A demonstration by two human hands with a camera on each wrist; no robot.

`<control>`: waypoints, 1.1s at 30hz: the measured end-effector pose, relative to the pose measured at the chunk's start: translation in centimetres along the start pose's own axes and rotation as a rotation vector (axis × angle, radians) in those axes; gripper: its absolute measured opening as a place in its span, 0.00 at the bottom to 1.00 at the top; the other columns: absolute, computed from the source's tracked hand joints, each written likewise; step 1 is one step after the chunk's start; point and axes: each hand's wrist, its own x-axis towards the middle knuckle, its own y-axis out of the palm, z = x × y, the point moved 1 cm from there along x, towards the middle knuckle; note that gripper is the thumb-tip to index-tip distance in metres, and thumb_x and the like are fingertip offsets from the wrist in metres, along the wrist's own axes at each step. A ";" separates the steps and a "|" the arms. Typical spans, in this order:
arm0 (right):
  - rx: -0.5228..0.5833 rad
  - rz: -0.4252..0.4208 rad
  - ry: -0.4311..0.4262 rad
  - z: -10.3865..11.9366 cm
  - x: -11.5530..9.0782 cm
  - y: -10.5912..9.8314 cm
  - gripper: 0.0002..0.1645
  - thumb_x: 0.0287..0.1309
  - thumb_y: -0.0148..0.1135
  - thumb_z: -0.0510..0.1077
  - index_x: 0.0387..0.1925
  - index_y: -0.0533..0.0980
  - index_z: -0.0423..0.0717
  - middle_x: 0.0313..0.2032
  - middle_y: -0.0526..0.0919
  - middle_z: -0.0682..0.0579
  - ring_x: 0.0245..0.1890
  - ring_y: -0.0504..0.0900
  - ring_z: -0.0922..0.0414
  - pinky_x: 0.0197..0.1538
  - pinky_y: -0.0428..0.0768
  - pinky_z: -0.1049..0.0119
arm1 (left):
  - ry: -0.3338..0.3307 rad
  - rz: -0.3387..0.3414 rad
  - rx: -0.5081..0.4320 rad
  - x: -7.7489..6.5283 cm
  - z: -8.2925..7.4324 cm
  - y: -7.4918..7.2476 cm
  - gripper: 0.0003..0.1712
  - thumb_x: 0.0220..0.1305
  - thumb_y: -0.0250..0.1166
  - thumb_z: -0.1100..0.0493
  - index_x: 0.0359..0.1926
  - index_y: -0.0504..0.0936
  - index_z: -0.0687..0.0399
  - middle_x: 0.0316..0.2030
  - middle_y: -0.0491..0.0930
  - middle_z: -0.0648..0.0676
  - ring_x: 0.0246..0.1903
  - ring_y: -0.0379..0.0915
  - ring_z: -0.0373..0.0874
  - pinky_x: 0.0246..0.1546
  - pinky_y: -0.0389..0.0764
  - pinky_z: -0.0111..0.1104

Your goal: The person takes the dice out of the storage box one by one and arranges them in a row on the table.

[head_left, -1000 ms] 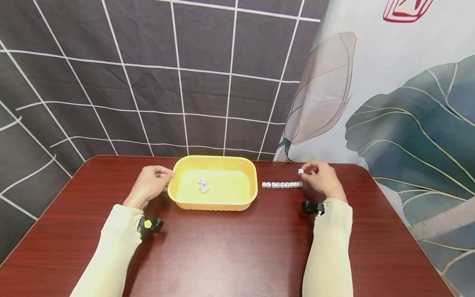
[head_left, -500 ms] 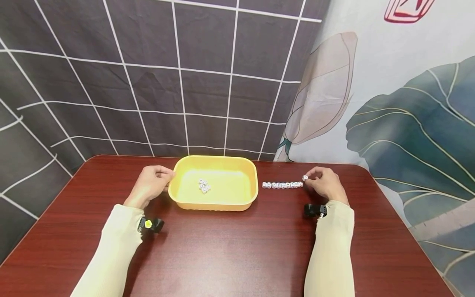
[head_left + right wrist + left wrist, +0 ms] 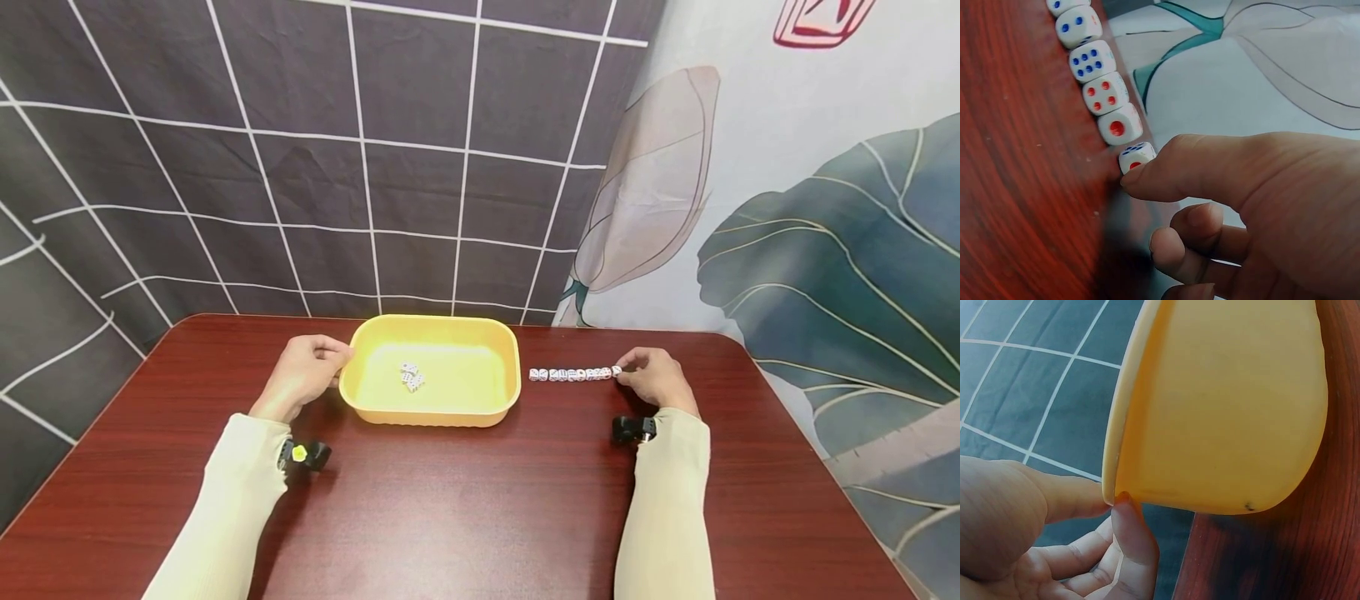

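Observation:
My left hand pinches the left rim of a yellow plastic basin, thumb and finger meeting at the lip in the left wrist view. Inside the basin lie several white dice in a small cluster. To the right of it, a straight row of white dice with red and blue pips runs along the table. My right hand pinches one more die at the right end of that row. A narrow gap separates this die from the last one in the row in the right wrist view.
The dark red wooden table ends at a back edge just behind the basin. Beyond it hang a dark grid-patterned cloth and a pale leaf-print cloth.
My right hand has come down with the die, from above the row to the row's right end at the level of the other dice. The left hand and the basin have stayed put.

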 end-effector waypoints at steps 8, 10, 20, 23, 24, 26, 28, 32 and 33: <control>0.001 0.011 -0.005 0.1 0.0 0.0 0.10 0.61 0.66 0.39 0.43 0.83 0.39 0.43 0.85 0.37 0.43 0.78 0.43 0.44 0.73 0.55 | 0.007 -0.002 -0.006 0.1 0.0 0.0 0.18 0.72 0.59 0.60 0.54 0.81 0.72 0.45 0.84 0.65 0.30 0.80 0.37 0.35 0.85 0.26; -0.005 0.014 -0.012 0.2 -0.1 -0.2 0.11 0.60 0.67 0.40 0.44 0.83 0.39 0.42 0.85 0.37 0.43 0.77 0.43 0.42 0.72 0.57 | 0.007 -0.001 -0.008 0.1 0.1 0.1 0.18 0.73 0.59 0.60 0.54 0.81 0.72 0.45 0.84 0.65 0.30 0.80 0.37 0.35 0.85 0.26; 0.036 0.003 -0.017 1.8 -0.6 -1.2 0.17 0.61 0.63 0.40 0.51 0.82 0.42 0.36 0.82 0.43 0.36 0.79 0.50 0.36 0.72 0.61 | 0.007 0.000 -0.008 0.0 0.2 0.0 0.19 0.73 0.59 0.60 0.55 0.80 0.72 0.47 0.84 0.67 0.31 0.81 0.38 0.36 0.86 0.28; 0.036 0.003 -0.037 2.4 -0.6 -1.3 0.17 0.62 0.63 0.41 0.53 0.82 0.42 0.30 0.81 0.47 0.31 0.78 0.52 0.36 0.71 0.61 | 0.008 -0.001 -0.009 0.0 0.2 0.0 0.19 0.73 0.59 0.60 0.55 0.80 0.72 0.47 0.84 0.67 0.31 0.81 0.39 0.36 0.86 0.28; 0.028 -0.002 -0.050 2.6 -0.6 -1.3 0.18 0.62 0.63 0.41 0.53 0.82 0.42 0.28 0.80 0.48 0.30 0.78 0.52 0.35 0.71 0.62 | 0.008 -0.001 -0.008 0.0 0.2 0.0 0.19 0.73 0.59 0.60 0.55 0.80 0.72 0.47 0.84 0.67 0.31 0.81 0.39 0.36 0.86 0.28; 0.007 -0.015 -0.078 3.1 -0.7 -1.4 0.18 0.63 0.63 0.42 0.53 0.82 0.42 0.27 0.78 0.49 0.30 0.76 0.53 0.34 0.70 0.62 | 0.007 0.000 -0.009 0.0 0.2 0.0 0.19 0.73 0.59 0.60 0.55 0.81 0.72 0.47 0.84 0.67 0.31 0.81 0.39 0.35 0.86 0.27; -0.003 -0.031 -0.110 3.7 -0.7 -1.5 0.18 0.62 0.63 0.42 0.53 0.82 0.43 0.26 0.76 0.49 0.29 0.74 0.53 0.34 0.70 0.62 | 0.008 0.000 -0.009 0.0 0.2 0.0 0.19 0.73 0.59 0.60 0.54 0.81 0.72 0.46 0.84 0.67 0.31 0.81 0.39 0.35 0.86 0.27; 0.028 -0.049 -0.189 5.0 -0.8 -1.7 0.17 0.62 0.64 0.41 0.52 0.82 0.41 0.25 0.71 0.52 0.28 0.71 0.54 0.33 0.69 0.62 | 0.012 -0.001 -0.012 0.0 0.2 0.0 0.19 0.72 0.59 0.60 0.54 0.81 0.72 0.46 0.84 0.67 0.31 0.82 0.39 0.36 0.86 0.28; 0.035 -0.051 -0.205 5.4 -0.8 -1.7 0.17 0.61 0.65 0.41 0.51 0.82 0.41 0.24 0.70 0.53 0.27 0.70 0.55 0.33 0.69 0.62 | 0.012 -0.001 -0.011 0.0 0.2 0.0 0.19 0.72 0.59 0.60 0.55 0.81 0.72 0.47 0.84 0.67 0.32 0.82 0.39 0.36 0.86 0.28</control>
